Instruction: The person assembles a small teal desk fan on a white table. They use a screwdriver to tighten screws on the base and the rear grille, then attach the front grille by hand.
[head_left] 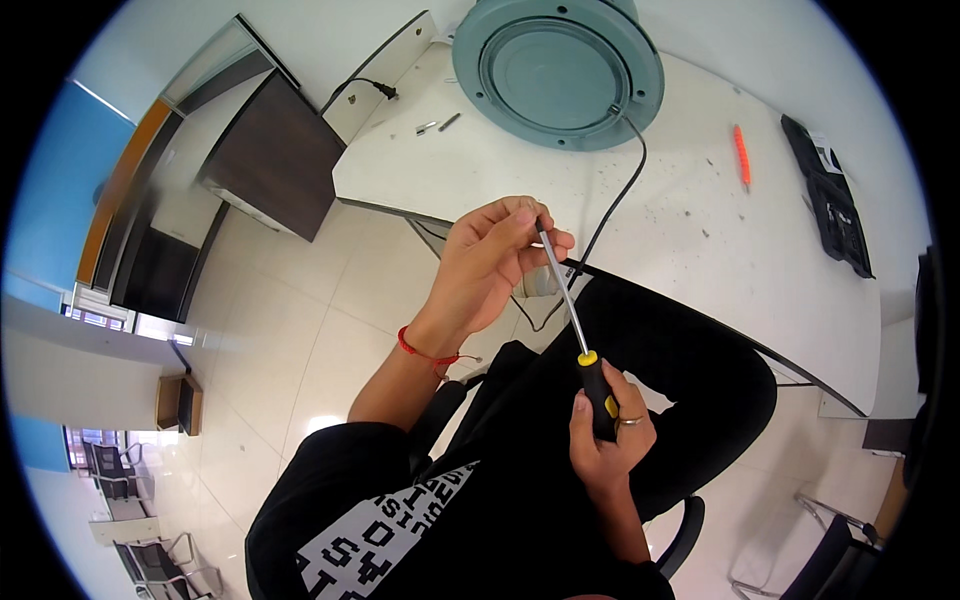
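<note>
A screwdriver (567,296) with a long metal shaft and a black and yellow handle slants between my two hands over my lap. My right hand (612,432) is wrapped round the handle. Near the table's front edge, the fingers of my left hand (492,255) pinch at the dark tip of the shaft; whether a small part sits there is too small to tell. A large round grey-green housing (555,75) stands at the back of the table, with a black cable (640,172) running from its rim down past the table edge.
On the white table (420,170) lie an orange pen (741,157), a black tool case (828,200), small metal pieces (449,122) and scattered dark bits. A black plug (386,90) hangs at the back left. Beyond are a dark cabinet (272,155) and office chairs (160,565).
</note>
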